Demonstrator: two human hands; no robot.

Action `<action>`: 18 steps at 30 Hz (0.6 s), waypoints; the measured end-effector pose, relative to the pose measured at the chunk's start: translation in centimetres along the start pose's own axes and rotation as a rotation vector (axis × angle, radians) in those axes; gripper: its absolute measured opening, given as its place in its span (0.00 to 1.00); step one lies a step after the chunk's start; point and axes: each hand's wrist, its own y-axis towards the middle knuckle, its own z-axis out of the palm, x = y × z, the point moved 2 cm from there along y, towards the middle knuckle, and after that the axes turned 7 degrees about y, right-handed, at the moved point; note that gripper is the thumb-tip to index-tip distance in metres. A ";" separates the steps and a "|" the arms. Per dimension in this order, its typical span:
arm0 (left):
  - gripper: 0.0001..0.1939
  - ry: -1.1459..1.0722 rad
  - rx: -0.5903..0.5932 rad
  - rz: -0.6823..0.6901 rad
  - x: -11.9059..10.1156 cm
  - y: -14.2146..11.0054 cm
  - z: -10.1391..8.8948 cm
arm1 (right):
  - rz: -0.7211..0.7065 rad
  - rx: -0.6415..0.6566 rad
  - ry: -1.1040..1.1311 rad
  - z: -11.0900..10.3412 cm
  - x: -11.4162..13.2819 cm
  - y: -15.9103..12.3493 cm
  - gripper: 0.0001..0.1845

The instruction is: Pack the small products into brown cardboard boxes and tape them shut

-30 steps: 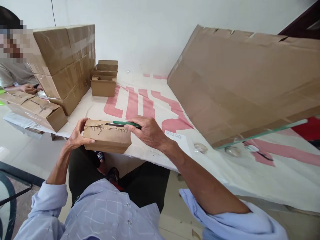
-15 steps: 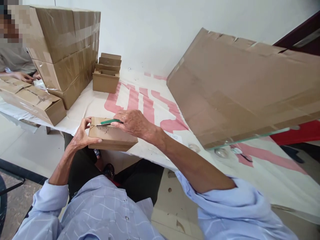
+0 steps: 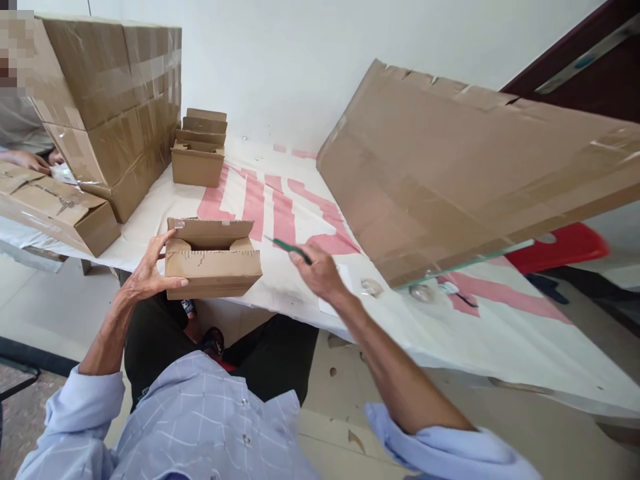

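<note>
Centrally, a small cardboard box (image 3: 215,270), its flap (image 3: 215,229) raised, was held at the near edge of the table by the left hand (image 3: 150,270), whose thumb was laid along the near face and whose fingers were set at the far left corner. A green cutter (image 3: 289,247) was gripped in the curled fingers of the right hand (image 3: 320,270), apart from the box, its blade directed leftward, the forearm extended from lower right. Large red markings (image 3: 255,200) were borne by the white tablecloth (image 3: 295,293); their meaning could not be read.
</note>
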 end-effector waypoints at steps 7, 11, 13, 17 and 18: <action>0.72 0.053 0.113 -0.015 -0.6 0.5 -0.3 | 0.115 -0.067 0.045 6.0 -3.0 -3.5 0.31; 0.73 0.054 0.127 -0.017 -0.6 0.5 0.0 | -0.140 -0.152 0.105 3.8 1.9 -0.4 0.26; 0.73 0.052 0.134 -0.002 -0.8 0.5 0.2 | -0.282 -0.025 0.086 3.2 5.2 1.0 0.23; 0.74 0.081 0.133 0.034 -0.9 -0.1 0.6 | -0.509 0.184 -0.017 3.2 10.6 0.9 0.21; 0.74 0.095 0.129 0.042 -0.8 -0.3 0.6 | -0.553 0.179 -0.049 3.1 11.5 0.2 0.17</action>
